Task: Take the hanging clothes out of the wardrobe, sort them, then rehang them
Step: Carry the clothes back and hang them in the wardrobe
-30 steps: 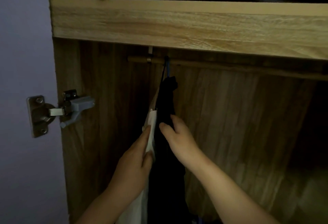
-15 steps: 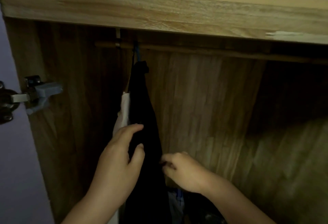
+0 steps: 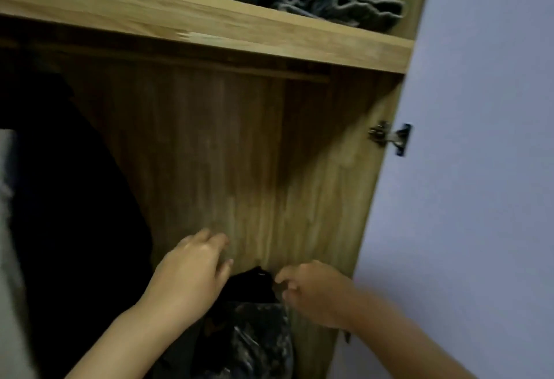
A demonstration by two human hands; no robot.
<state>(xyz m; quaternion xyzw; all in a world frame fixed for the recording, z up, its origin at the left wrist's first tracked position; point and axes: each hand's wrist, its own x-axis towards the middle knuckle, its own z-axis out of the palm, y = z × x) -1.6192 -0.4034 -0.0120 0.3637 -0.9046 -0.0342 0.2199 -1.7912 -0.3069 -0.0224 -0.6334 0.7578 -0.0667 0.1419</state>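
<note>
Black fabric is what both hands are going for here. A dark garment (image 3: 254, 284) sits low in the wardrobe (image 3: 209, 153), around 6 o'clock in the view, with something shiny and plastic-looking (image 3: 257, 339) bunched under it. The left hand (image 3: 192, 273) lies over its left edge with fingers fairly straight and spread, more pressing than gripping. The right hand (image 3: 311, 291) is at the garment's right edge with its fingers (image 3: 281, 278) curled in like a pinch, but it's blurry, so I can't tell if it actually has cloth.

How I'd do this bit: get a proper handful with both hands before lifting, and check whether a hanger is buried in there, so it doesn't snag on the plastic. The rail (image 3: 269, 74) runs under the shelf (image 3: 209, 33) at 12 o'clock and looks bare on this stretch, so there's room to rehang.

Compared with half a second ago, the view has swung right: the black garment on its hanger (image 3: 75, 183) is now off at 9 o'clock, the right-side hinge (image 3: 389, 137) has come into view, and both hands have dropped from the hanging piece to this low one.
</note>
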